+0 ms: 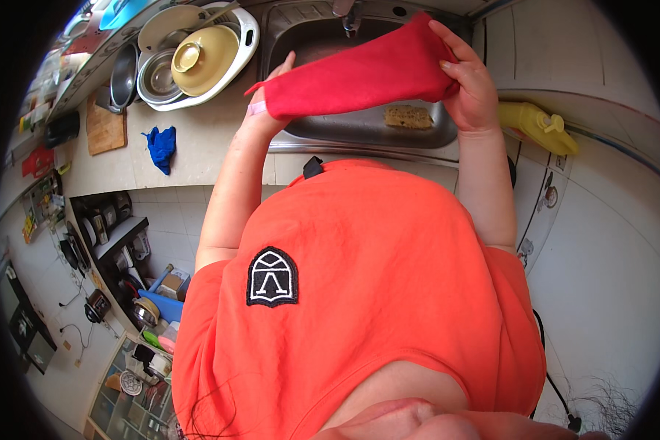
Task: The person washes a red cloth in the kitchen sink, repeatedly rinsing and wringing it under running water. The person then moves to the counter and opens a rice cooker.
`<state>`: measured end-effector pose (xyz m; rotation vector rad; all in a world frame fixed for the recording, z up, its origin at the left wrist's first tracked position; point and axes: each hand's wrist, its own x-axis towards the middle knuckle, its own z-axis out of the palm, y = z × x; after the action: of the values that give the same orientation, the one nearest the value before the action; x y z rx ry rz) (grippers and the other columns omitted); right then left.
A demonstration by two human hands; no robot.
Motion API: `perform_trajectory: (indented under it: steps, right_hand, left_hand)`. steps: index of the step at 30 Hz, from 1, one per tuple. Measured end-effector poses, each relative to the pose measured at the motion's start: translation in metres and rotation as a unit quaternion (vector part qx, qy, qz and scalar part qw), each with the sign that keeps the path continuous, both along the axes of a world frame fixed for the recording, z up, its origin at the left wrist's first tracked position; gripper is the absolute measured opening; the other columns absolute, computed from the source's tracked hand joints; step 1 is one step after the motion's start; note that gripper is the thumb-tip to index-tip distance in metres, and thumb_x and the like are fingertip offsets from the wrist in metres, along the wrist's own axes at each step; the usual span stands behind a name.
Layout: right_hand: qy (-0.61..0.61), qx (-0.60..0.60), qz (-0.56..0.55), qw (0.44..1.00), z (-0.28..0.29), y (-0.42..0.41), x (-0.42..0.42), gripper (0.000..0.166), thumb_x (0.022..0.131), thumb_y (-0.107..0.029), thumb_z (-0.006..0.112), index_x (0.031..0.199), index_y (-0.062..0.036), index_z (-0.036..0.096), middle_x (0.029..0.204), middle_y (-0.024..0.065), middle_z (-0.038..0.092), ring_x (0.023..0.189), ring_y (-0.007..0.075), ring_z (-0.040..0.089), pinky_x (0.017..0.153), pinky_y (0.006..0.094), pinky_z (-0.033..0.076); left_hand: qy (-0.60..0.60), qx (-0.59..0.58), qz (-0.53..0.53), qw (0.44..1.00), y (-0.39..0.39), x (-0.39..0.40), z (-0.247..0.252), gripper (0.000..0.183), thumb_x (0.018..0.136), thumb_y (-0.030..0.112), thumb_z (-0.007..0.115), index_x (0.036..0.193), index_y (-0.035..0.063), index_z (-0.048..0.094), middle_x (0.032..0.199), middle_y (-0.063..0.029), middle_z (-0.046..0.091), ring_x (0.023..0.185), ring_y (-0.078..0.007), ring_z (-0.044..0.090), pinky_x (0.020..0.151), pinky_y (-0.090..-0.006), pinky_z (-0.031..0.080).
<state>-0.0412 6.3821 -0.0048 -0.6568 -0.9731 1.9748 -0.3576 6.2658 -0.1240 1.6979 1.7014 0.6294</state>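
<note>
A red cloth (357, 77) is stretched between my two hands above the stainless steel sink (330, 129). At the cloth's left end, my left hand (269, 107) holds it, partly hidden by the fabric, near a pale tag. My right hand (467, 82) grips the other end between thumb and fingers. A yellowish sponge (408, 117) lies in the sink below the cloth. The faucet (352, 25) stands behind the cloth at the sink's back edge. A crumpled blue cloth (160, 148) rests on the counter to the left.
A white basin (246, 66) with a yellow bowl (214, 60) and metal bowls stands left of the sink. Farther left are a wooden cutting board (107, 124) and a dark pan (124, 74). A yellow plastic jug (533, 124) is on the right. Shelves with kitchenware stand at lower left.
</note>
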Motion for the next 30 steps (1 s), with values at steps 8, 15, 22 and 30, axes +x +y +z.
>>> perform_trajectory:
  steps: [8, 15, 22, 30]
  right_hand:
    - [0.031, -0.008, 0.149, 0.988, 0.008, 0.000, -0.025, 0.058, 0.081, -0.010, 0.050, 0.136, 0.0063, 0.041, 0.136, 0.0163, 0.049, 0.123, 0.0223, 0.050, 0.105, 0.0318, 0.036]
    - [0.003, -0.009, 0.167, 0.986, 0.011, 0.011, -0.021, 0.057, 0.086, -0.020, 0.061, 0.136, 0.0023, 0.043, 0.124, 0.0146, 0.057, 0.111, 0.0193, 0.058, 0.095, 0.0289, 0.045]
    - [-0.314, 0.008, 0.279, 0.907, -0.030, 0.025, -0.009, 0.030, 0.082, -0.016, 0.073, 0.105, -0.0022, 0.060, 0.097, 0.0009, 0.064, 0.088, 0.0073, 0.058, 0.078, 0.0227, 0.047]
    - [-0.175, 0.090, -0.152, 0.969, -0.051, -0.003, -0.061, 0.025, 0.085, -0.022, 0.071, 0.097, -0.0023, 0.061, 0.089, 0.0044, 0.067, 0.078, 0.0123, 0.062, 0.072, 0.0285, 0.051]
  left_hand:
    - [-0.281, -0.004, 0.096, 0.955, 0.025, 0.071, 0.051, 0.038, 0.088, 0.020, 0.067, 0.122, 0.0042, 0.058, 0.116, -0.0085, 0.064, 0.113, -0.0223, 0.058, 0.099, -0.0358, 0.043]
    - [-0.472, -0.139, 0.012, 0.870, 0.045, 0.091, 0.077, 0.041, 0.092, 0.031, 0.063, 0.123, 0.0056, 0.057, 0.103, -0.0015, 0.066, 0.094, -0.0114, 0.059, 0.084, -0.0284, 0.047]
    - [-0.667, -0.153, 0.141, 0.715, 0.042, 0.105, 0.083, 0.031, 0.099, 0.031, 0.048, 0.113, 0.0047, 0.057, 0.101, -0.0059, 0.065, 0.087, -0.0150, 0.063, 0.071, -0.0287, 0.053]
    - [-0.599, -0.142, 0.340, 0.711, 0.055, 0.114, 0.095, 0.051, 0.099, 0.049, 0.038, 0.112, 0.0027, 0.054, 0.102, -0.0101, 0.063, 0.083, -0.0221, 0.063, 0.070, -0.0362, 0.054]
